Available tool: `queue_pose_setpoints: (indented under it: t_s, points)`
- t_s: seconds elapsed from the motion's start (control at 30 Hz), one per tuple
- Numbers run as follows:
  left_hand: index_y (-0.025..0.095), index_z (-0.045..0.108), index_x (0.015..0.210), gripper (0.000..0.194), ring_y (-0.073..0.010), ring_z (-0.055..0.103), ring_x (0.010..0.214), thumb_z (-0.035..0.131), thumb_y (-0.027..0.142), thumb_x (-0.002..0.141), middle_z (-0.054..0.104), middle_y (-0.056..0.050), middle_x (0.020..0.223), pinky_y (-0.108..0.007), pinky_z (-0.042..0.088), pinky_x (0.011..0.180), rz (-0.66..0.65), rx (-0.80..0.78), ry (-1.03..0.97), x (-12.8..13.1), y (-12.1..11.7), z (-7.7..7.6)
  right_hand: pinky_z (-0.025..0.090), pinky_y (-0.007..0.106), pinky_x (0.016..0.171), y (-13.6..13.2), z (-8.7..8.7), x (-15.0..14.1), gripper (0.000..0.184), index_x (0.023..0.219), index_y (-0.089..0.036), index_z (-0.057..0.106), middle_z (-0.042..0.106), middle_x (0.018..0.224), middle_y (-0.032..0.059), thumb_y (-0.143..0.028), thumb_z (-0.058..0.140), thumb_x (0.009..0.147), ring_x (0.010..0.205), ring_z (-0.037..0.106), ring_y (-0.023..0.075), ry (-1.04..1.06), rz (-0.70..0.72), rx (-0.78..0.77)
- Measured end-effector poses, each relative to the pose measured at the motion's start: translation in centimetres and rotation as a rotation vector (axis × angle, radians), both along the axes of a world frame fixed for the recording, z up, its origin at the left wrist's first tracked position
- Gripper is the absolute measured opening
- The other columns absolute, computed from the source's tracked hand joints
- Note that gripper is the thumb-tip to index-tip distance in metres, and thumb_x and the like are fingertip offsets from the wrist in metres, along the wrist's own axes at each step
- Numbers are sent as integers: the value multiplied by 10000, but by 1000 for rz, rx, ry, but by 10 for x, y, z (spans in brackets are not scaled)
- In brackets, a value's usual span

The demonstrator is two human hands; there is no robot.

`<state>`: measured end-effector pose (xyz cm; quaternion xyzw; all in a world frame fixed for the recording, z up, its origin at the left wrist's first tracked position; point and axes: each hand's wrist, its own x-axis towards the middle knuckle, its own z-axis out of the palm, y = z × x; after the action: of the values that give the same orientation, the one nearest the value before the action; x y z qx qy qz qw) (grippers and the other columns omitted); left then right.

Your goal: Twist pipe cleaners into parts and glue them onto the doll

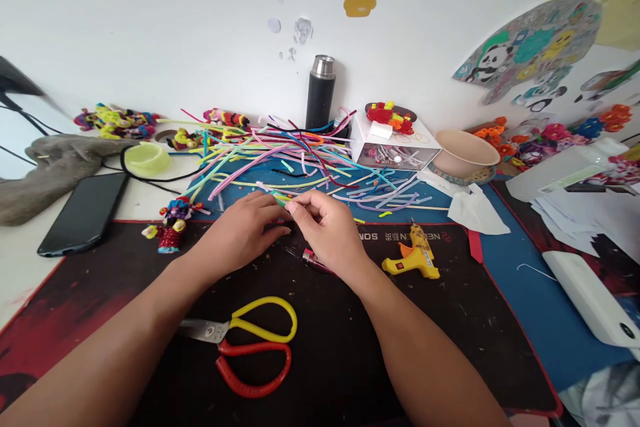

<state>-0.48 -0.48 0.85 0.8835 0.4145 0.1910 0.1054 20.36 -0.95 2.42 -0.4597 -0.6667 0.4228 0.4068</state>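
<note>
Over the far part of the black desk mat, my left hand (250,227) and my right hand (327,230) meet fingertip to fingertip. Both are closed in a pinch on a short green and yellowish pipe cleaner (281,199), mostly hidden by the fingers. A red lighter (311,257) lies partly under my right hand. Scissors (255,343) with one yellow and one red handle rest nearer to me, blades pointing left below my left forearm. To the right of my right hand lies a yellow glue gun (414,255). A small pipe-cleaner doll (173,223) is left of my left hand.
Loose coloured pipe cleaners (280,153) spread behind my hands. A black thermos (321,93) stands against the wall, beside a white box (395,147) and a beige bowl (467,152). A phone (83,213) lies at left; a white device (590,297) is at right.
</note>
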Motion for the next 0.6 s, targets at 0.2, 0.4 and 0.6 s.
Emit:
queue_pose_setpoints:
  t_s: [0.2,0.4,0.6]
  points:
    - [170,754,1049,216,-316,674,981,621,340,1074,721,-93,964,-458,530,885,42,72,-12,-10,5,1,402,297,611,0,1,0,221,962,-216,739,712,765,-7,-400,641,1035,632,582,147,13,0,-1]
    - [190,763,1050,235,-315,684,1008,605,363,1070,746,-98,1002,-468,532,914,83,18,-23,-11,6,2,399,299,612,0,0,0,221,960,-218,740,710,777,-3,-403,643,1031,642,577,149,8,-9,-1]
    - [206,777,1084,233,-329,701,1045,614,371,1059,760,-103,1033,-479,548,945,69,-12,-46,-9,3,2,388,291,593,0,2,-1,240,944,-218,727,674,740,-10,-427,638,1024,627,556,147,30,-18,3]
